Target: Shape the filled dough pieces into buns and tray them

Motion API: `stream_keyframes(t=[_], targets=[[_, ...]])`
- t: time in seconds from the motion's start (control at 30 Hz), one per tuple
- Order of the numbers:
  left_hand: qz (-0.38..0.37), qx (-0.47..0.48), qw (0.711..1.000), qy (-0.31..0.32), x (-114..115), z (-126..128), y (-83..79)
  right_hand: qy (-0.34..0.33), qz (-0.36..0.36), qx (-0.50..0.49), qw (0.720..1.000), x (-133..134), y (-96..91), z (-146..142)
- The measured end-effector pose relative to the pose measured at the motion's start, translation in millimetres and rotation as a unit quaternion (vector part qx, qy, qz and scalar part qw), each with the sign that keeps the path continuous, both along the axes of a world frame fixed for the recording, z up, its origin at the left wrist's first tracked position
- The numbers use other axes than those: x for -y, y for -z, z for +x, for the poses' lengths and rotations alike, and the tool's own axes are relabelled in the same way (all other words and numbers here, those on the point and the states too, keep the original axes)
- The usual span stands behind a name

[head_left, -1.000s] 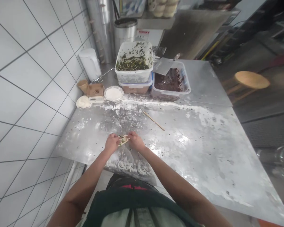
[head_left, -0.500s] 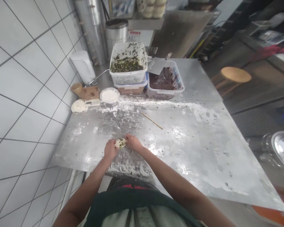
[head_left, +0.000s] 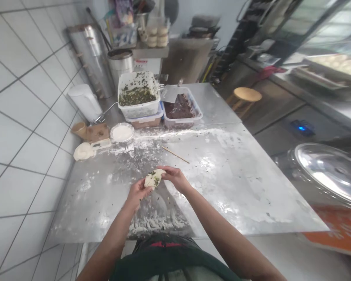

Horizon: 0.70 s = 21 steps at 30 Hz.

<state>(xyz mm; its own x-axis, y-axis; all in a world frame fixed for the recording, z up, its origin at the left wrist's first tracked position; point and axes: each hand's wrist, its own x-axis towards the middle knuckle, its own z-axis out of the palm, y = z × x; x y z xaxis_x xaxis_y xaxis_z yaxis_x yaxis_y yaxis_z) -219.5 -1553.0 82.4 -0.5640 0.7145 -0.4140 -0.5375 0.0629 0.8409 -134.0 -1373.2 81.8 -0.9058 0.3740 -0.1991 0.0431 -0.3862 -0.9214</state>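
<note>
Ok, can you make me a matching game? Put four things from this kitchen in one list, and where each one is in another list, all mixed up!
Things:
1. thin stick
2. dough ball
3. wooden stool
4. flour bowl

Places:
A. held by the left hand and right hand
B. next to the green-mix tub
C. lying in the middle of the floury metal table
D. standing on the floor past the table

Right pairs: 1-C, 2-A, 3-D, 4-B
</note>
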Motion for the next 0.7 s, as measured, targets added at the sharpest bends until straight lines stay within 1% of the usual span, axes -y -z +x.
stream_keyframes(t=[0.07, 0.13, 0.23, 0.27, 0.33, 0.4, 0.47, 0.57, 0.63, 0.7], targets=[[0.02, 0.037, 0.999, 0.013, -18, 5, -16.2, 0.064, -0.029, -0.005, 0.998, -9, -10.9, 6], [0.042, 0.063, 0.997, 0.033, -37, 12, -28.8, 0.137, -0.065, -0.008, 0.988, -16, -19.0, 14], [0.071, 0.1, 0.991, 0.051, -63, 27, -40.1, 0.229, -0.12, -0.009, 0.966, -21, -26.5, 32], [0.08, 0.113, 0.989, 0.054, -70, 33, -41.8, 0.246, -0.13, -0.011, 0.96, -21, -28.4, 39], [0.098, 0.132, 0.985, 0.057, -83, 48, -43.2, 0.247, -0.129, -0.021, 0.96, -20, -32.4, 57], [0.105, 0.141, 0.983, 0.053, -93, 65, -43.2, 0.228, -0.093, -0.036, 0.968, -18, -37.0, 77], [0.102, 0.14, 0.984, 0.047, -101, 82, -43.2, 0.229, -0.039, -0.046, 0.972, -18, -41.8, 98], [0.094, 0.125, 0.986, 0.058, -109, 112, -43.0, 0.256, 0.028, -0.038, 0.966, -22, -47.5, 130], [0.084, 0.101, 0.989, 0.072, -114, 133, -42.0, 0.258, 0.071, -0.024, 0.963, -27, -49.6, 148], [0.067, 0.067, 0.993, 0.067, -118, 154, -39.6, 0.257, 0.125, -0.011, 0.958, -32, -50.3, 164]])
